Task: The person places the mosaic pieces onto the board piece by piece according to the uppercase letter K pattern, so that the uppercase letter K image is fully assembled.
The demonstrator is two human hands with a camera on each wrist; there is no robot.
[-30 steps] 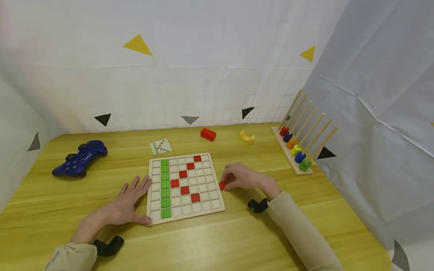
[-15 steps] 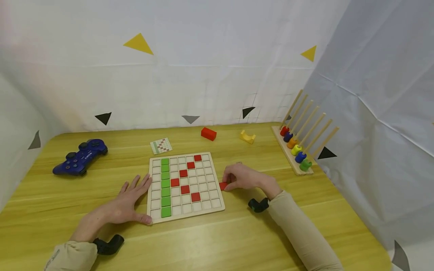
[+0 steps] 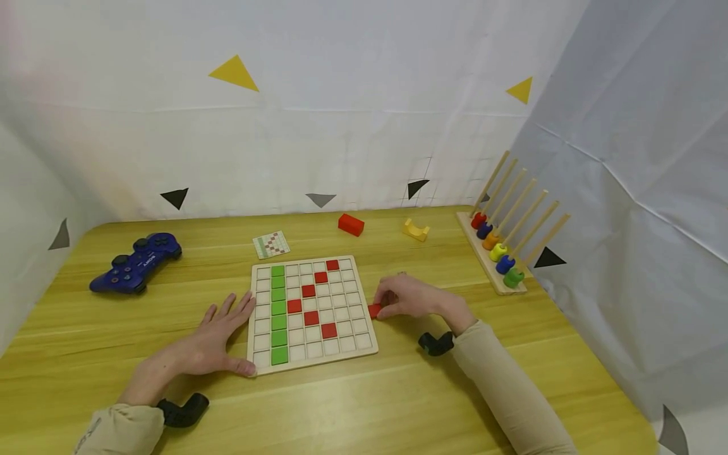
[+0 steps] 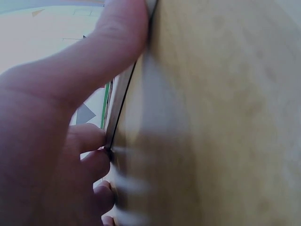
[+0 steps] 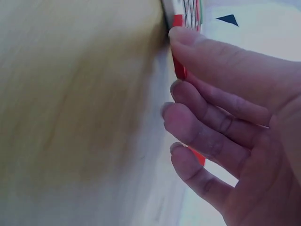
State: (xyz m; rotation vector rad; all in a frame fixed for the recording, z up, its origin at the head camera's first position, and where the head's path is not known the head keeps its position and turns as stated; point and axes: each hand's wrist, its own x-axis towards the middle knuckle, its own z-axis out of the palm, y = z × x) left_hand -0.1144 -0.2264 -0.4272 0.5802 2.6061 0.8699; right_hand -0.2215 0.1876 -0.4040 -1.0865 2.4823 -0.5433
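Note:
A square wooden grid board point(image 3: 342, 302) lies flat on the table, with a column of green tiles point(image 3: 279, 308) and several red tiles point(image 3: 311, 318) set in its cells. Beside the board's right edge, my right hand point(image 3: 415, 297) pinches a loose red tile point(image 3: 374, 310) between thumb and fingers. The right wrist view shows that red tile point(image 5: 179, 68) on edge under the thumb. My left hand point(image 3: 213, 346) lies with spread fingers against the board's left edge, its thumb at the near corner. In the left wrist view the thumb point(image 4: 124, 35) touches the board's side.
A small pattern card point(image 3: 271, 245) lies behind the board. Farther back are a red block point(image 3: 351, 225) and a yellow curved block point(image 3: 416, 230). At the left sits a blue game controller point(image 3: 136, 263); at the right stands a peg rack point(image 3: 491, 256) with coloured beads.

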